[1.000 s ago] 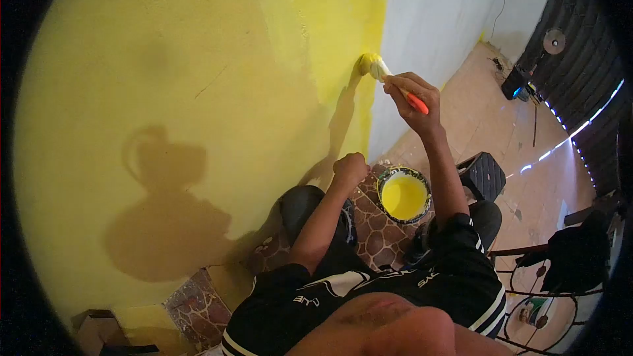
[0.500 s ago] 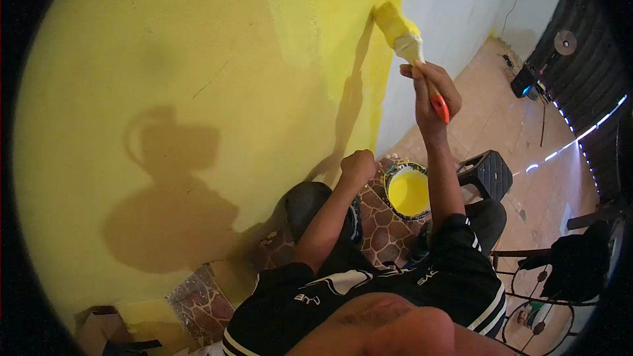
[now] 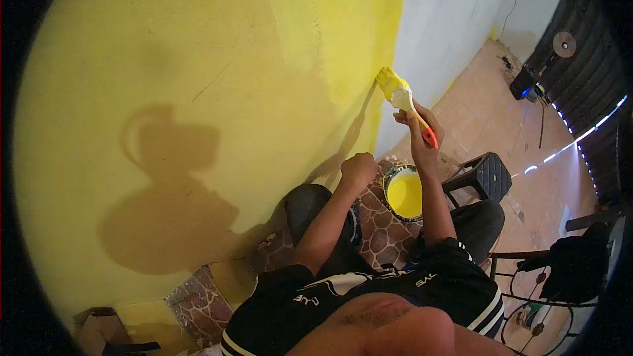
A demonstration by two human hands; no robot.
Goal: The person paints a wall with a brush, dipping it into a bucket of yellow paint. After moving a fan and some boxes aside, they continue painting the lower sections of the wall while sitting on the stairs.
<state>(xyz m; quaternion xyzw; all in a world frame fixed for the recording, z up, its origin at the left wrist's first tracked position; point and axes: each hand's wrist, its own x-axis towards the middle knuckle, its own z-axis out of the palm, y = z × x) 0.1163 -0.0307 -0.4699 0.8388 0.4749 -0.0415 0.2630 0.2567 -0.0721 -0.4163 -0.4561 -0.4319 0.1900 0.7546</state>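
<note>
My right hand is wrapped round the handle of a paintbrush. The brush has an orange-red handle end, and its bristles are thick with yellow paint. Its tip meets the wall, close to the border between the yellow coat and the whitish part. Lower down, my left hand is closed in a fist by my knee, near the wall; what it holds, if anything, is hidden. A bucket of yellow paint stands on the floor between my forearms, partly covered by the right one.
A dark plastic stool stands right of the bucket. Farther right is a metal-framed chair with dark cloth on it. A fan and a dark box are at the far right. A cardboard box sits at lower left.
My right hand and the paintbrush have moved down along the wall, toward the bucket and slightly left. My left hand has stayed almost in place.
</note>
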